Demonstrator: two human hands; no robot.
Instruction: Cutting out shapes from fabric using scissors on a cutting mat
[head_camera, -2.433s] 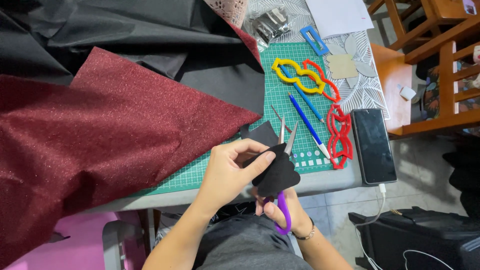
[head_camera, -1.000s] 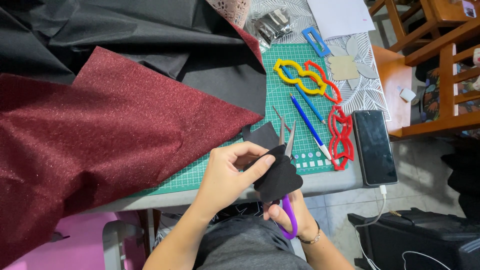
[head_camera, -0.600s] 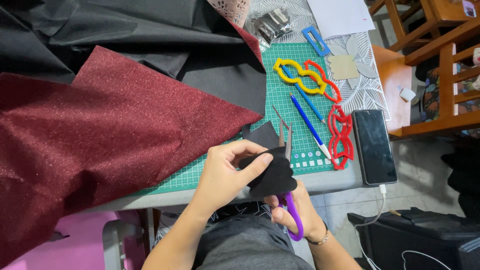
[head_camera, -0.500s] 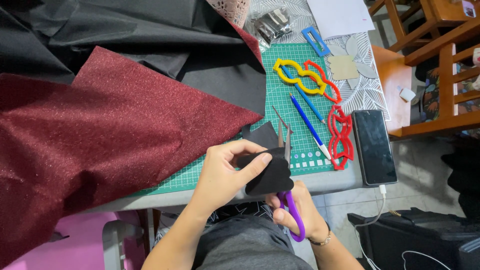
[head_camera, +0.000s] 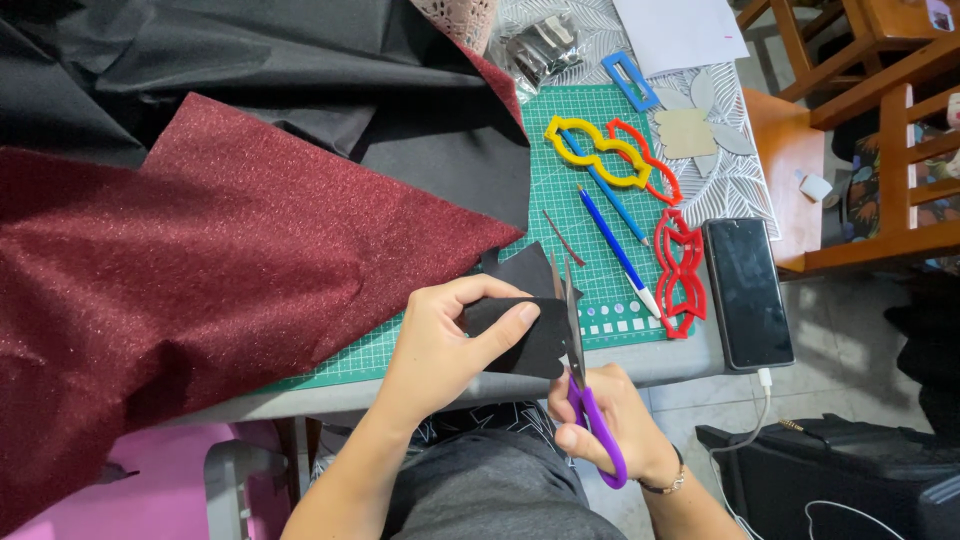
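Left hand (head_camera: 440, 345) in a pinching grip on a black fabric piece (head_camera: 520, 335) above the surface edge, right hand (head_camera: 605, 420) closed around purple-handled scissors (head_camera: 580, 370), blades touching the fabric's right edge, green cutting mat (head_camera: 590, 200) just beyond

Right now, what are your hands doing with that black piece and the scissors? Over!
Left hand pinching black piece. Right hand on purple scissors, blades at its right edge. Nothing in the way; red fabric lies to the left.

A grey table (head_camera: 660, 362) is seen draped in dark red glitter fabric (head_camera: 200, 290); wooden chairs (head_camera: 880, 150) are set on the pale tiled floor (head_camera: 850, 340) beside it.
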